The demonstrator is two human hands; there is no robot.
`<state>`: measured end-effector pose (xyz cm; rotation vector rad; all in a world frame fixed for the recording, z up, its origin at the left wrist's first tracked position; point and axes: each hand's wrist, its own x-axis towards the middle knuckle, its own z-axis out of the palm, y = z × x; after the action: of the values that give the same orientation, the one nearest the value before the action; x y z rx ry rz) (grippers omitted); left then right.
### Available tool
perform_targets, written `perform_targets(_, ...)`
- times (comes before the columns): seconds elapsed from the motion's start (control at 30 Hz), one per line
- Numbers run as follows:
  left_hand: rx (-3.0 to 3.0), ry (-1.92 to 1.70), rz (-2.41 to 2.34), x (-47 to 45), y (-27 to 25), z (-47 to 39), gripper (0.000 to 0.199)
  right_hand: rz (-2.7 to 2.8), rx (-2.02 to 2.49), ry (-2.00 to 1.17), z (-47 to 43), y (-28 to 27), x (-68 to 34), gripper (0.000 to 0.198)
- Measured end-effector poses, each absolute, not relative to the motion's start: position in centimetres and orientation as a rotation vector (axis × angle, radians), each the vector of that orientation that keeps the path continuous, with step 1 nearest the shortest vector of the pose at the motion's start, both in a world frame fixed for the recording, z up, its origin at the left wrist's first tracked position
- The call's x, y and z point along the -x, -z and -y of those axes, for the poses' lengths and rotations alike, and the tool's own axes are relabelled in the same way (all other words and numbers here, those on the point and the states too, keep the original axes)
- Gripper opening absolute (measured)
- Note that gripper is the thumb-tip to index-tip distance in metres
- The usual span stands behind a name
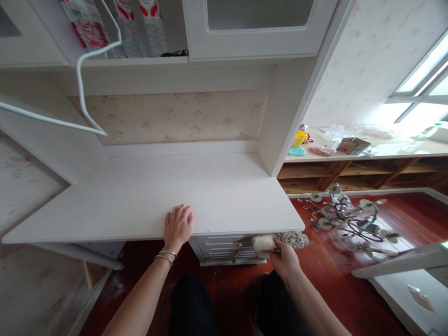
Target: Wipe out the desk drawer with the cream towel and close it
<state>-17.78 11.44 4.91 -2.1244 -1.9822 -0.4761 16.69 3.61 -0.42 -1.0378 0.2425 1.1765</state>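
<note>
My left hand [178, 225] lies flat on the white desktop [140, 200] near its front edge, fingers stretched out and holding nothing. A bangle circles that wrist. Beside the desk's front edge on the right, my right hand [285, 257] is closed around a bunched cloth [265, 243], off-white with a grey patterned part. The cloth is level with the edge and partly covers the white drawer unit [224, 247] below. Most of my right fingers are hidden behind the cloth.
Overhead, an open cabinet shelf holds bottles [154, 30], with a white cable [81, 84] hanging in front. To the right, a chandelier [357, 221] lies on the red wooden floor. Beyond it, a low shelf [371, 163] carries a box [352, 145] and plastic bags.
</note>
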Motion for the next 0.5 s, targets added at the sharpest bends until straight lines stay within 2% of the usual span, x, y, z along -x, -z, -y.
perform_targets(0.23, 2.123, 0.473, 2.000, 17.8, -4.8, -11.5, 0.043, -0.221, 1.043, -1.286, -2.0, -4.7, -10.6, 0.022)
perform_targets(0.5, 2.118, 0.465, 1.998, 17.9, -5.0, -11.5, 0.043, -0.173, 0.802, -1.737, -2.2, -4.7, 2.0, 0.021)
